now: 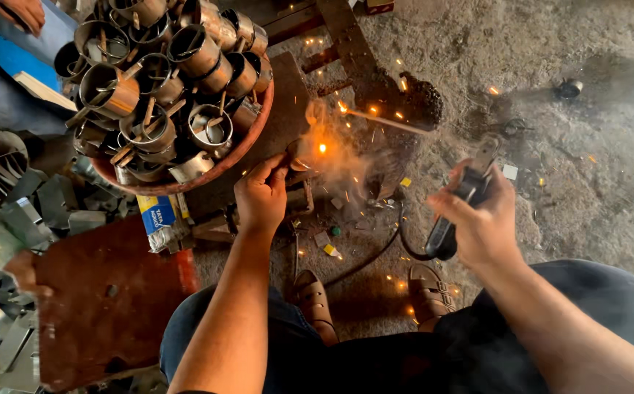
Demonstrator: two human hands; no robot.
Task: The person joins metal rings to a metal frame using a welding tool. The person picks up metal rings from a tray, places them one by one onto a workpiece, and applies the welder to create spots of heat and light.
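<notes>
While sparks [322, 148] fly at the work spot on the ground, the left hand [261, 195] pinches a small metal piece [301, 165] there, fingers closed on its near edge beside the glow. The right hand [482, 219] is wrapped shut around a black welding electrode holder [454, 219], its cable [375, 255] looping back toward the sandalled feet [317, 303]; the rod [386, 120] appears to reach to the spark point, though blur leaves this uncertain. Metal piece: judged light, rigid, sharp-edged and hot near the weld; best held at the end farthest from the sparks. Holder: stiff, insulated grip, taken mid-handle. To the left, a shallow round basin [247, 142] heaped with finished metal cups [200, 51]. Lower left, a rusty flat plate [105, 306] and scrap offcuts [10, 219]. Top left, another person's hand [14, 11].
</notes>
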